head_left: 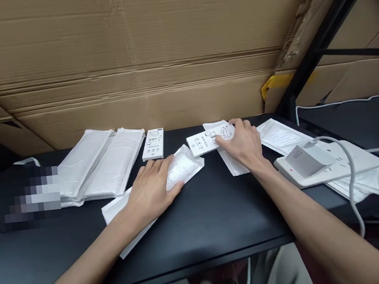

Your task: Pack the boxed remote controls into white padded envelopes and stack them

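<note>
My left hand (154, 187) lies across a white padded envelope (182, 166), fingers over its far side and thumb at the near side. The envelope is set at a slant on the black table. My right hand (242, 141) grips a small white box (203, 143) with a cartoon drawing and print on its face, thumb on the near side. Beneath that box and hand is another white padded envelope (234, 164). A similar printed white box (153, 144) rests by itself beyond my left hand.
Several filled white padded envelopes (107, 168) are stacked at the left. On the right, a white power strip (350, 161) holds a grey charger (308, 159), its cable (353, 188) hanging over the table edge. More envelopes (280, 134) lie around the strip. Cardboard (132, 53) stands behind.
</note>
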Action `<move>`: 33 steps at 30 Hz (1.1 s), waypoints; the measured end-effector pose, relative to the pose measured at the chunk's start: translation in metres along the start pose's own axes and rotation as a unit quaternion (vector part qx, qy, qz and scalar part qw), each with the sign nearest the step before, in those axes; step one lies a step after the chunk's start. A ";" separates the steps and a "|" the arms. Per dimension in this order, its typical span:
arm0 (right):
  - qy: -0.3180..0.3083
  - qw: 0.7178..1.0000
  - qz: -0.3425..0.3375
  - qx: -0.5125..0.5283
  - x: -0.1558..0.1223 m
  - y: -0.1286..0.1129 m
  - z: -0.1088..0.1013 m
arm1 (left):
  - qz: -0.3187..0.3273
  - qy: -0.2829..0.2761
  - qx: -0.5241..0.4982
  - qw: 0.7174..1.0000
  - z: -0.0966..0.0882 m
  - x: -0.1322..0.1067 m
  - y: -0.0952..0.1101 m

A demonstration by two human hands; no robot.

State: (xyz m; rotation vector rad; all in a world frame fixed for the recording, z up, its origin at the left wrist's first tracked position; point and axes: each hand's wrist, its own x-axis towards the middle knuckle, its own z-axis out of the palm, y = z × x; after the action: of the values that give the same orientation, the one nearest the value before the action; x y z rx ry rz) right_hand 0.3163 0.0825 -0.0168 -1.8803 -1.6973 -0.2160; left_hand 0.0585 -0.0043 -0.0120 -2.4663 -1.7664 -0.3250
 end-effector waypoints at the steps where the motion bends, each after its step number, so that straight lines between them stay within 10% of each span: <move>1: -0.004 1.000 -0.006 -0.002 -0.002 -0.002 0.000 | 0.001 0.002 -0.003 1.000 0.000 0.000 0.000; 33: -0.150 0.979 -0.102 0.088 -0.013 -0.013 0.013 | 0.033 -0.014 -0.035 0.999 0.007 0.002 -0.005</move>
State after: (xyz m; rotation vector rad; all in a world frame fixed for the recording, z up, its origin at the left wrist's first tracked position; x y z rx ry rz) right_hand 0.2983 0.0785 -0.0299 -1.6713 -2.0391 0.1431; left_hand 0.0553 0.0008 -0.0186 -2.5842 -1.7077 -0.3548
